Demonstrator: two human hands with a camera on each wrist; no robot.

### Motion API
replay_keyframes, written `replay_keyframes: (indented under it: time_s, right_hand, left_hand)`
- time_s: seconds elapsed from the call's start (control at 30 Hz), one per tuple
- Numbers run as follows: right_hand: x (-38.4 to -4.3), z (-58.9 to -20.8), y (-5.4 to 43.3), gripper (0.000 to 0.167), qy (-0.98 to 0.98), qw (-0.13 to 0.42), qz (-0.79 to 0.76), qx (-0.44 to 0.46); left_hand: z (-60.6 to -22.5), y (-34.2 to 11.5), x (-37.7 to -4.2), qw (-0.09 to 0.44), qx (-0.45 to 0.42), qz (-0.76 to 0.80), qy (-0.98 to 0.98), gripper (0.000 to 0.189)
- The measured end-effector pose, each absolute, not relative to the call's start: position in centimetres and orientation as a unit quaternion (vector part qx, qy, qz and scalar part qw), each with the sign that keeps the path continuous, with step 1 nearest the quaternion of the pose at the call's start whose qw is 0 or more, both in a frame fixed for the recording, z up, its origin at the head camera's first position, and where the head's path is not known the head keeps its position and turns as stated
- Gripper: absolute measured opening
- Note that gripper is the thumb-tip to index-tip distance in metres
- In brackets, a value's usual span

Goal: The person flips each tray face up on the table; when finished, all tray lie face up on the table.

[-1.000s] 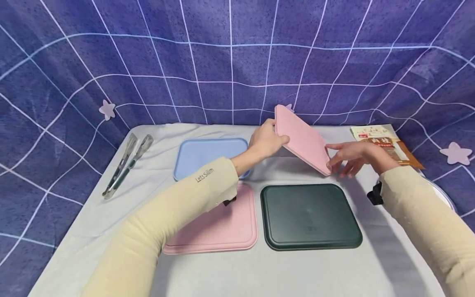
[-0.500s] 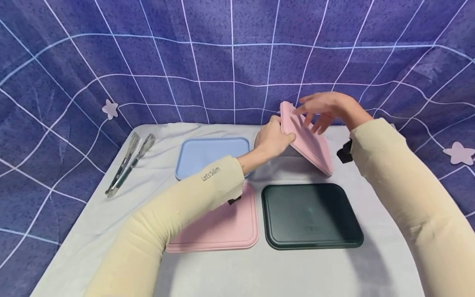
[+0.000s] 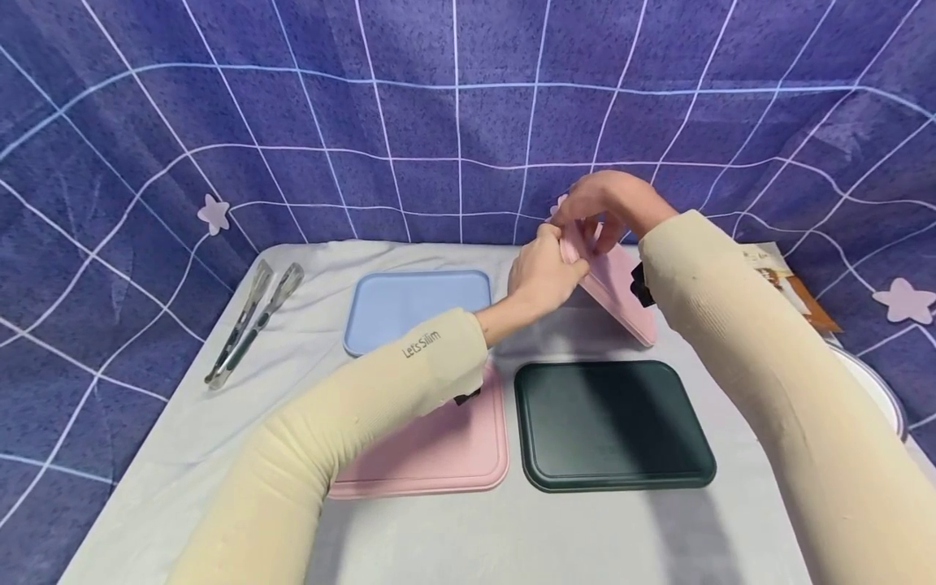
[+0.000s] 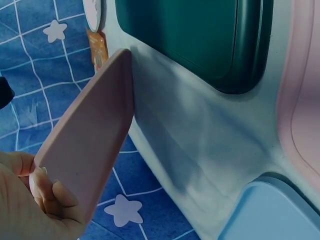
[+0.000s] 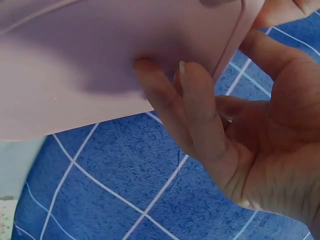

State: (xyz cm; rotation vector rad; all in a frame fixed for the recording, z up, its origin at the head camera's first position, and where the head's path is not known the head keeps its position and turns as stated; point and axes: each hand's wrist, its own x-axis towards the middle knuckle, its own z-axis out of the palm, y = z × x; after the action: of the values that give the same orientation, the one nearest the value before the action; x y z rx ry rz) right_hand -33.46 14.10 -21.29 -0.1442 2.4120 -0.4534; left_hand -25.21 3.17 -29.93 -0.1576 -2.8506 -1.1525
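Observation:
A shallow rectangular pink tray (image 3: 621, 296) leans on a slant at the back of the table, its low right corner at the cloth. My left hand (image 3: 544, 272) grips its raised left end, thumb on the near side and curled fingers at the edge in the left wrist view. Over that same upper end reaches my right hand (image 3: 607, 203), close against the left. In the right wrist view two of its fingers (image 5: 200, 95) touch the tray's broad face, while another digit meets the edge at the corner. Its grip is partly hidden in the head view.
In front lie a second pink tray (image 3: 439, 447), partly under my left sleeve, and a dark green tray (image 3: 614, 422). A blue tray (image 3: 417, 305) is behind. Metal tongs (image 3: 252, 325) lie far left. A food packet (image 3: 790, 284) and round white plate (image 3: 870, 386) stand right.
My right hand has left the tray's lower right corner, swept up and left across it, and now meets the upper left corner. My left hand has kept its grip, shifting slightly right.

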Motion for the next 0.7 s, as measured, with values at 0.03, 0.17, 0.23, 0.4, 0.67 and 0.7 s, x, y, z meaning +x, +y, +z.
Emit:
replay_keyframes:
  time_s: [0.03,0.17,0.23,0.4,0.67,0.7]
  right_hand:
    - [-33.4,-21.3,14.0,0.042,0.926,0.332,-0.172,-0.051]
    - [-33.3,-21.2,13.8,0.042,0.932,0.319,-0.164,-0.046]
    - [-33.2,-21.2,13.8,0.037,0.933,0.316,-0.168,-0.042]
    - [-32.9,-20.9,14.6,0.026,0.933,0.303,-0.187,-0.049]
    - [-32.2,-20.2,17.9,0.06,0.929,0.26,-0.256,-0.059]
    - [-32.2,-20.2,18.5,0.067,0.928,0.257,-0.261,-0.061]
  left_hand:
    - [-29.9,3.2,-25.1,0.033,-0.052,-0.377,-0.924,0.06]
    - [-29.9,3.2,-24.9,0.032,-0.052,-0.395,-0.916,0.058]
    - [-29.9,3.2,-24.8,0.031,-0.057,-0.409,-0.91,0.058]
    - [-30.0,3.1,-24.6,0.016,-0.111,-0.464,-0.879,0.064]
    - [-30.7,2.4,-23.9,-0.067,-0.196,-0.542,-0.815,0.075]
    - [-30.9,2.2,-23.8,-0.078,-0.191,-0.546,-0.812,0.073]
